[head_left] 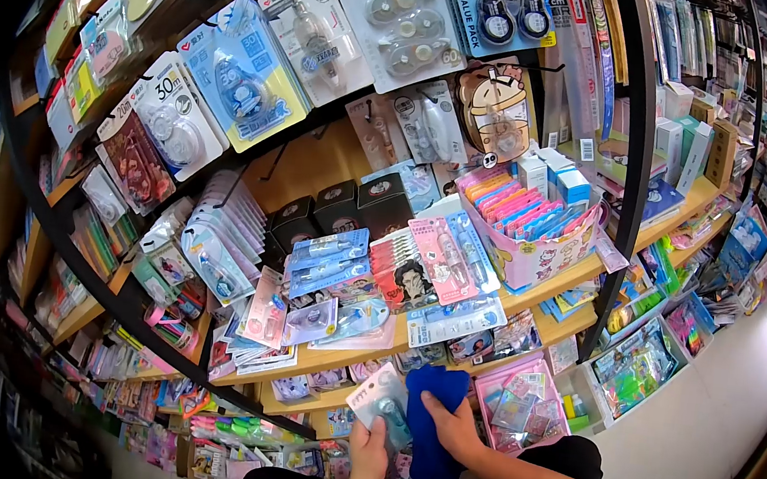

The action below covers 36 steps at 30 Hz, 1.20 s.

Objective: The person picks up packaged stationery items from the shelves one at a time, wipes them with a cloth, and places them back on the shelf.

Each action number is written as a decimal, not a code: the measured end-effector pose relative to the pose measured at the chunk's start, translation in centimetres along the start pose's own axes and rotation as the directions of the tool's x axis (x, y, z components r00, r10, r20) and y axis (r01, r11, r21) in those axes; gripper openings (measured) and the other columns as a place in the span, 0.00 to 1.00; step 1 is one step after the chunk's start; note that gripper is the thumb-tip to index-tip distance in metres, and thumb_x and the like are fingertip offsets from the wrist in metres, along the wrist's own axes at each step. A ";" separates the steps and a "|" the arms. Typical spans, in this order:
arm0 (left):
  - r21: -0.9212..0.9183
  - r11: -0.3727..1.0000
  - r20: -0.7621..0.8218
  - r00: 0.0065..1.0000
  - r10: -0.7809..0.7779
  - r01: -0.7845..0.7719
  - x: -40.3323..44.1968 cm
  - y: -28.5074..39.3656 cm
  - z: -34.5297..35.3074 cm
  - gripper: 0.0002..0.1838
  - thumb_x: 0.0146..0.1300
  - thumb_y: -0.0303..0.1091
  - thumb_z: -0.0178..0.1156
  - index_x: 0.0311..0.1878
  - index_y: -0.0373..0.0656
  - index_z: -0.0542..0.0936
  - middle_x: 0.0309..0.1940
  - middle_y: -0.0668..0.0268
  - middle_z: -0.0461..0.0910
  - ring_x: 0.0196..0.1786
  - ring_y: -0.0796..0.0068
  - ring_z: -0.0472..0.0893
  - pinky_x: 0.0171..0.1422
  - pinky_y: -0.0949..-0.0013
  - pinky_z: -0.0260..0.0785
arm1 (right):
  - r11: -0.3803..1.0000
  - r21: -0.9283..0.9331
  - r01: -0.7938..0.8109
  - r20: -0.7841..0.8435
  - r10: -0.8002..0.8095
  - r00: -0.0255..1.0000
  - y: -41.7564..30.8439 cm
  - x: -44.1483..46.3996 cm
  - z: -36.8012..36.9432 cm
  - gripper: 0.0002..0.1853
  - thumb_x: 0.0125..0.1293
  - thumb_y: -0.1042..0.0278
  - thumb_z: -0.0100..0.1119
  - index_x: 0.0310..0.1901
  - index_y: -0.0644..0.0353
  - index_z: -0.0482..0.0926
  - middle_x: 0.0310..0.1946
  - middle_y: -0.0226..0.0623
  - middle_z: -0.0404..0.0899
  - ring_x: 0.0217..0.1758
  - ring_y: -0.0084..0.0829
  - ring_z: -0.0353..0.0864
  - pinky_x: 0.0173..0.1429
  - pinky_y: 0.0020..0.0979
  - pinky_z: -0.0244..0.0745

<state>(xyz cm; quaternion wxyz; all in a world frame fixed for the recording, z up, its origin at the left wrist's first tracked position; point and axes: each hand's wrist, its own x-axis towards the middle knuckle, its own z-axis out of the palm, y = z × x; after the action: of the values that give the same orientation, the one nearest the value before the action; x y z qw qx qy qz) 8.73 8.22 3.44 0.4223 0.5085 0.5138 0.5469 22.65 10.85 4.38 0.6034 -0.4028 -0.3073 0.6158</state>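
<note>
My left hand (367, 455) pinches the lower edge of a blister pack (379, 395), a pale card with a teal item under clear plastic. In my right hand (454, 427) is a folded dark blue cloth (429, 455), with the thumb lying over its front. Cloth and pack are side by side above my lap, the cloth partly next to the pack's right edge. Just beyond them, a wooden shelf (343, 359) carries loose blister packs, including a blue one (457, 322) and a pink one (442, 257).
A pink basket (530, 266) of colourful packets stands on the shelf's right part. Carded correction tapes (243, 84) hang on hooks above. Black boxes (338, 207) sit farther back. Below, a pink bin (561, 417) and a white bin (606, 414) hold small packets. A black post (638, 126) rises at right.
</note>
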 end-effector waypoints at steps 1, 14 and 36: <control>-0.116 0.993 -0.012 1.000 -0.024 0.023 0.2 -0.2 -0.1 0.18 0.67 0.32 0.45 0.58 0.34 0.64 0.52 0.61 0.70 0.53 0.70 0.70 0.59 0.67 0.60 | 0.997 0.067 -0.026 -0.026 0.028 0.999 -0.9 -0.1 0.1 0.09 0.63 0.65 0.55 0.39 0.62 0.76 0.26 0.25 0.74 0.29 0.15 0.70 0.33 0.21 0.66; 0.288 0.942 0.032 0.985 0.172 -0.174 0.0 0.9 0.7 0.16 0.67 0.32 0.45 0.53 0.33 0.68 0.47 0.61 0.73 0.49 0.73 0.71 0.55 0.71 0.61 | 0.806 -0.529 0.264 0.210 -0.177 0.961 0.7 0.5 0.1 0.16 0.56 0.58 0.60 0.41 0.61 0.74 0.35 0.46 0.76 0.39 0.43 0.76 0.46 0.35 0.70; -0.448 0.886 -0.307 0.951 -0.025 -0.121 3.1 1.5 -3.7 0.17 0.66 0.26 0.45 0.58 0.38 0.63 0.51 0.61 0.70 0.52 0.70 0.71 0.57 0.65 0.63 | 0.231 -0.902 0.366 0.431 0.402 0.808 0.2 -0.3 0.2 0.25 0.53 0.46 0.56 0.27 0.68 0.78 0.31 0.55 0.78 0.32 0.51 0.79 0.39 0.42 0.75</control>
<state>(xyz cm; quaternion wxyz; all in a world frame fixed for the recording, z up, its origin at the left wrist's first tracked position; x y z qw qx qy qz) 4.79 10.59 5.47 0.4327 0.3159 0.4149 0.7354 22.36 10.56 4.31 0.0824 -0.4777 -0.7850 0.3856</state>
